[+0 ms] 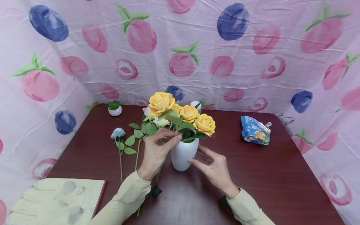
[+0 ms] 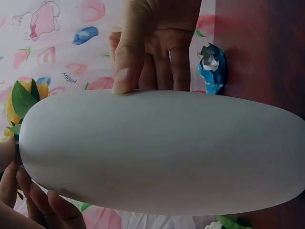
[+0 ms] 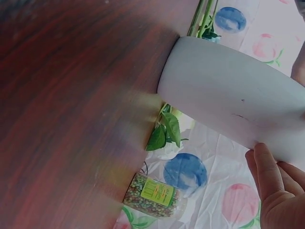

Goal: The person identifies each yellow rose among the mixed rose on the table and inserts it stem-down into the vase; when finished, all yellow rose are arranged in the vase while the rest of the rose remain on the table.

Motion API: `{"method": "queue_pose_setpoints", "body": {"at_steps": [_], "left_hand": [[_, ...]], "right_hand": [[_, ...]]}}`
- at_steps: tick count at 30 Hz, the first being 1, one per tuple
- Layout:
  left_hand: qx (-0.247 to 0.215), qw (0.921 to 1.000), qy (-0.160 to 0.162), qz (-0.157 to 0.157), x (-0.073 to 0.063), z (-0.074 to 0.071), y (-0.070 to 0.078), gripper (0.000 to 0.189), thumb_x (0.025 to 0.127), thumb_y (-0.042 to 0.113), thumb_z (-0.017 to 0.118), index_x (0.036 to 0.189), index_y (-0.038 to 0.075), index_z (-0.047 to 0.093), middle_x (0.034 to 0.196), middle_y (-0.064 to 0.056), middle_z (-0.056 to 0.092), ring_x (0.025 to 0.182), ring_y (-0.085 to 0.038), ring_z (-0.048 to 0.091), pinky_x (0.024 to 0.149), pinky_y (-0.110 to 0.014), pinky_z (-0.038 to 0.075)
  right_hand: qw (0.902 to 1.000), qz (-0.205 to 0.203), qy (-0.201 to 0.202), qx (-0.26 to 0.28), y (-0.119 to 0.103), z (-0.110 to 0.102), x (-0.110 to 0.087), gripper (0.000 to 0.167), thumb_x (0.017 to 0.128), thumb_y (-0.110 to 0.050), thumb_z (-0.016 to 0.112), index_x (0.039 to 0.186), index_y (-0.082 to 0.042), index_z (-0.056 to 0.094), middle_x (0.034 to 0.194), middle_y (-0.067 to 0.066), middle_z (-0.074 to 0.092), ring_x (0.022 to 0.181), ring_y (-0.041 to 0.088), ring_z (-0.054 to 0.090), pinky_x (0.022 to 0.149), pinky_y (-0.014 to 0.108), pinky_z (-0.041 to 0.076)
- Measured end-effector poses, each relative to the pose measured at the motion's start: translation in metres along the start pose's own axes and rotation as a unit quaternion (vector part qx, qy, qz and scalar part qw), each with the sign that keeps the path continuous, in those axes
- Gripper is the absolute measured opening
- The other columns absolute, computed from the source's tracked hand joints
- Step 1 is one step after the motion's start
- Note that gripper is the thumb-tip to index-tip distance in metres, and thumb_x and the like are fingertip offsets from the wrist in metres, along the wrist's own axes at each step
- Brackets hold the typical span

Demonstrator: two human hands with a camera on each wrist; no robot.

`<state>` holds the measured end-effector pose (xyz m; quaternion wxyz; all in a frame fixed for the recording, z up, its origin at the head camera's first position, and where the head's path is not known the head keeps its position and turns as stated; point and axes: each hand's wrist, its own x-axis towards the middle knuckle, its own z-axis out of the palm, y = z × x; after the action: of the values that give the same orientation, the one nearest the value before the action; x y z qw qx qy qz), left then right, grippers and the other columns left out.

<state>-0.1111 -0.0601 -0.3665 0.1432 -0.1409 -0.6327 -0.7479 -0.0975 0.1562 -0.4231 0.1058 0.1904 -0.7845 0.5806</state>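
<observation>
A white vase (image 1: 182,156) stands upright on the table with yellow roses (image 1: 189,113) and green leaves at its mouth. My left hand (image 1: 157,150) is at the vase's rim on the left, thumb and forefinger close together beside the leaves. Whether a stem lies between them is hidden. In the left wrist view, other fingertips (image 2: 52,198) of that hand touch the vase near its rim. My right hand (image 1: 215,168) grips the vase's lower right side. The right wrist view shows its fingers (image 3: 267,167) against the white wall, near small dark marks.
Left of the vase lie a blue flower (image 1: 118,133) and other long-stemmed flowers. A potted succulent (image 1: 114,108) stands at the back left, a blue snack bag (image 1: 255,130) at the right. Behind the vase is a jar of coloured beads (image 3: 152,195). A cream glove-like item (image 1: 56,200) lies front left.
</observation>
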Motion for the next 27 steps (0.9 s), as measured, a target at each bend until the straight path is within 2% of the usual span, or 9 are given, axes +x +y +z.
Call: {"method": "queue_pose_setpoints", "body": {"at_steps": [4,7,12,14,19,21,23,25,27], "left_hand": [[-0.031,0.9993,0.010,0.015,0.001,0.000,-0.003,0.012,0.089,-0.002,0.077,0.097,-0.011,0.074,0.093,-0.002,0.069,0.092,-0.017,0.064,0.080,-0.026,0.056],[-0.045,0.9987,0.006,0.024,0.002,-0.001,-0.004,0.013,0.088,-0.004,0.077,0.095,-0.014,0.073,0.090,-0.001,0.068,0.089,-0.016,0.063,0.078,-0.025,0.055],[-0.002,0.9991,-0.038,0.018,0.003,-0.006,-0.004,0.012,0.088,-0.002,0.079,0.098,-0.006,0.077,0.093,0.004,0.069,0.089,-0.015,0.063,0.076,-0.024,0.054],[0.014,0.9978,-0.061,0.018,0.004,-0.010,-0.004,0.014,0.088,-0.002,0.078,0.102,-0.004,0.078,0.096,0.005,0.073,0.093,-0.015,0.065,0.079,-0.025,0.056],[0.025,0.9929,-0.111,0.035,0.009,-0.019,-0.003,0.022,0.090,-0.002,0.075,0.112,-0.005,0.076,0.108,-0.003,0.078,0.105,-0.014,0.067,0.088,-0.029,0.058],[0.031,0.9922,-0.115,0.036,0.011,-0.020,-0.003,0.026,0.090,-0.001,0.076,0.116,-0.004,0.073,0.109,-0.007,0.076,0.104,-0.013,0.068,0.089,-0.029,0.057],[0.030,0.9926,-0.113,0.034,0.012,-0.020,-0.003,0.034,0.090,0.000,0.077,0.123,-0.002,0.069,0.116,-0.010,0.074,0.112,-0.014,0.067,0.096,-0.030,0.056],[0.025,0.9935,-0.107,0.030,0.013,-0.019,-0.004,0.032,0.090,0.002,0.078,0.121,-0.002,0.069,0.115,-0.014,0.074,0.115,-0.015,0.067,0.101,-0.032,0.055],[0.023,0.9938,-0.103,0.037,0.013,-0.018,-0.006,0.027,0.090,0.002,0.077,0.116,-0.003,0.072,0.111,-0.009,0.076,0.114,-0.015,0.067,0.101,-0.034,0.055]], "right_hand": [[1.0000,0.005,0.001,-0.003,0.000,0.000,0.000,0.055,0.080,-0.014,0.089,0.132,-0.013,0.069,0.119,0.009,0.076,0.103,0.019,0.075,0.083,0.031,0.063],[1.0000,0.006,0.002,-0.002,0.000,0.000,0.000,0.055,0.081,-0.014,0.089,0.132,-0.015,0.069,0.119,0.008,0.075,0.104,0.019,0.075,0.083,0.031,0.063],[1.0000,0.001,0.005,0.008,0.000,0.000,0.000,0.053,0.082,-0.011,0.087,0.132,-0.015,0.069,0.118,0.009,0.076,0.104,0.020,0.075,0.084,0.030,0.063],[0.9999,-0.003,0.006,0.011,-0.001,0.000,0.000,0.053,0.082,-0.009,0.087,0.132,-0.014,0.069,0.118,0.010,0.076,0.104,0.021,0.075,0.083,0.030,0.063],[0.9998,-0.007,0.006,0.017,-0.002,0.001,0.001,0.054,0.082,-0.006,0.087,0.132,-0.012,0.069,0.118,0.012,0.075,0.104,0.020,0.075,0.083,0.030,0.063],[0.9998,-0.005,0.004,0.019,-0.001,0.001,0.001,0.054,0.082,-0.006,0.087,0.132,-0.012,0.069,0.119,0.012,0.075,0.104,0.019,0.075,0.083,0.030,0.063],[0.9998,-0.005,0.004,0.019,-0.001,0.002,0.001,0.054,0.082,-0.006,0.087,0.132,-0.012,0.069,0.119,0.012,0.075,0.105,0.019,0.075,0.083,0.029,0.063],[0.9998,-0.005,0.003,0.020,-0.001,0.003,0.001,0.054,0.082,-0.006,0.086,0.132,-0.013,0.069,0.119,0.012,0.075,0.105,0.019,0.075,0.083,0.030,0.063],[0.9998,-0.005,0.002,0.020,0.000,0.004,0.001,0.053,0.082,-0.006,0.086,0.132,-0.013,0.069,0.119,0.012,0.075,0.105,0.019,0.075,0.083,0.030,0.063]]}}
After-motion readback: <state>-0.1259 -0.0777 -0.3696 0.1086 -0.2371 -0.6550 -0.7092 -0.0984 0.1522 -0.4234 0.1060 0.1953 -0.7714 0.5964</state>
